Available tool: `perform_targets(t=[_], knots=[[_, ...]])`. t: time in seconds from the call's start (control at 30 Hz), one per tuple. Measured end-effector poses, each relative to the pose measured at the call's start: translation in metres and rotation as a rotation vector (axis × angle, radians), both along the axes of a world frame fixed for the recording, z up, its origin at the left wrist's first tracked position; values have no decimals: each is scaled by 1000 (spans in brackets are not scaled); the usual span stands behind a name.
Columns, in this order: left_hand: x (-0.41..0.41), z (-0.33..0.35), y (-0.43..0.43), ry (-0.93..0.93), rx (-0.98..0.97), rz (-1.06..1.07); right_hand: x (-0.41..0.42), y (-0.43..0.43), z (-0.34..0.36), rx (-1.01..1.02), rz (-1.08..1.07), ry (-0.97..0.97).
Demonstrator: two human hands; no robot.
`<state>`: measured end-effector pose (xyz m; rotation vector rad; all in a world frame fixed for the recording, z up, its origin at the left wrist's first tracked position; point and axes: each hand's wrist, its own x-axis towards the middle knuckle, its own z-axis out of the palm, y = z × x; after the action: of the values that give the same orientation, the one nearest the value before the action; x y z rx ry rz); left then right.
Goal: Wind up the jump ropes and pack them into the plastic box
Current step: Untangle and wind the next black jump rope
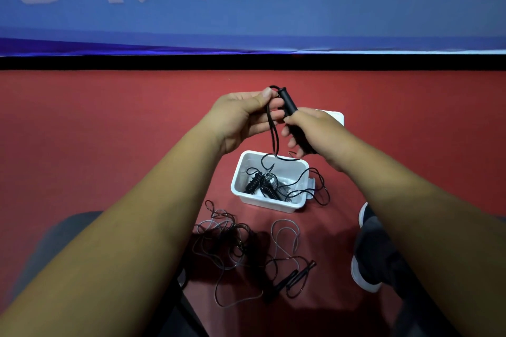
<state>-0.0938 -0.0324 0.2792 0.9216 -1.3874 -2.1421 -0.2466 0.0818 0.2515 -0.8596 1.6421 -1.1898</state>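
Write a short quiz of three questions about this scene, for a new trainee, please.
1. True or false: the plastic box is empty.
2. What does the right hand grip? A. a black handle B. a ball C. a towel
3. Fill in: the cord hanging below the handle is pinched by the ___ hand.
Key: 1 false, a wound rope lies in it; 2 A; 3 left hand.
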Motion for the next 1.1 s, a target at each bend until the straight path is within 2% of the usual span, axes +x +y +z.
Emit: perform_targets(t=[0.1, 0.23, 0.47, 0.6, 0.73, 0.83, 0.97, 1.1], knots=[[-1, 3, -1, 20, -20, 5, -2, 1, -3, -39, 2, -48], [0, 7, -1, 50, -82, -3, -1, 0, -10, -88, 46, -17], [-2, 11, 6, -81, -311, 68, 13, -5, -17, -95, 25, 129], [-4, 11, 6, -59, -264, 109, 14, -7, -14, -98, -54, 187], [-3, 15, 5, -55, -188, 112, 15, -10, -10, -66, -22, 242], [2, 18, 2, -116, -219, 92, 13, -12, -9, -22, 23, 226], [6, 18, -1, -174, -306, 80, 13, -11, -14, -72, 73, 234], [7, 17, -3, -188, -338, 72, 10, -11, -14, -49, 58, 247]])
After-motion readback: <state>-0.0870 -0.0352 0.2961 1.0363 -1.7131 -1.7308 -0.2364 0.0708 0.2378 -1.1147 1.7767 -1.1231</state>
